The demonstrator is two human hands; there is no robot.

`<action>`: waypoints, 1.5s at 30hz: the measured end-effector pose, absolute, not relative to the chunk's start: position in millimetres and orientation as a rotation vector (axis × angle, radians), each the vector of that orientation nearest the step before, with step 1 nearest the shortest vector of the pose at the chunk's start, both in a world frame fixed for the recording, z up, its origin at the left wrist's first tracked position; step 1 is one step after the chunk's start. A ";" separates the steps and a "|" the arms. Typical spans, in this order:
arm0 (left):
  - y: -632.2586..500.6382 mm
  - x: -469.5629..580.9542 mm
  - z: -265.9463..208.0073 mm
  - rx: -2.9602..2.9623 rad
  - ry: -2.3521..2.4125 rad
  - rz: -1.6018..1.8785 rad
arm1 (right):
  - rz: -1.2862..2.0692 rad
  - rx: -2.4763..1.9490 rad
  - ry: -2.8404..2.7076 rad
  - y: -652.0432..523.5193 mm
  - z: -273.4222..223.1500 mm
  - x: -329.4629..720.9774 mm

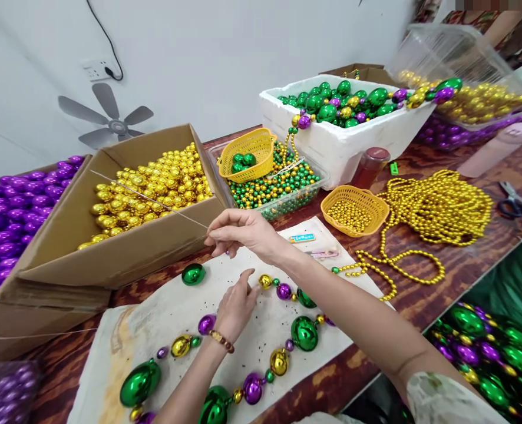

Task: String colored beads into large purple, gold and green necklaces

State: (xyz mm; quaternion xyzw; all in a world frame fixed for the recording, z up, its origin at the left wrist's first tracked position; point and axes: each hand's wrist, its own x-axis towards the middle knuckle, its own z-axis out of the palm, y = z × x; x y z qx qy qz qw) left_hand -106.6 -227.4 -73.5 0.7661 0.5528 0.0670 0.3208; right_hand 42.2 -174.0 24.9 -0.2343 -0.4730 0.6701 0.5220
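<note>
My right hand [243, 232] is raised over the white cloth [159, 315], its thumb and fingers pinched on a long thin needle [155, 201]. The needle slants up to the left, across the front of the box of gold beads. My left hand [237, 303] is low over the cloth, its thumb and forefinger apart; its other fingers are mostly hidden. Around it curves a bead strand with green, gold and purple beads, including a large green bead [140, 383] and a gold bead [265, 281] near the fingertips. A loose green bead [193, 274] lies behind.
Cardboard boxes hold purple beads [17, 206] and gold beads [155, 188]. Behind stand a clear tray [287, 203], a yellow basket [356, 232] and a foam box [305, 141]. Gold bead strings [438, 206] and scissors [515, 200] lie right. A person's arm [508, 26] shows beyond.
</note>
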 end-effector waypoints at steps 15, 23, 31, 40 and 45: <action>-195.1 -123.1 -89.3 2.446 1.478 0.057 | 1.490 -0.694 -1.040 -186.7 -7.9 54.5; -192.5 -157.2 -72.3 2.126 1.552 0.388 | 1.364 -0.906 -0.969 -219.4 -48.3 53.6; -210.6 -206.1 -42.7 0.780 1.041 1.034 | 1.400 -1.125 -1.265 -262.8 -74.2 32.6; -214.1 -212.6 -31.9 0.572 0.824 1.182 | 1.378 -1.152 -1.429 -275.7 -81.1 24.3; -213.2 -207.4 -31.5 0.484 0.817 1.217 | 1.329 -1.172 -1.501 -276.5 -79.1 24.7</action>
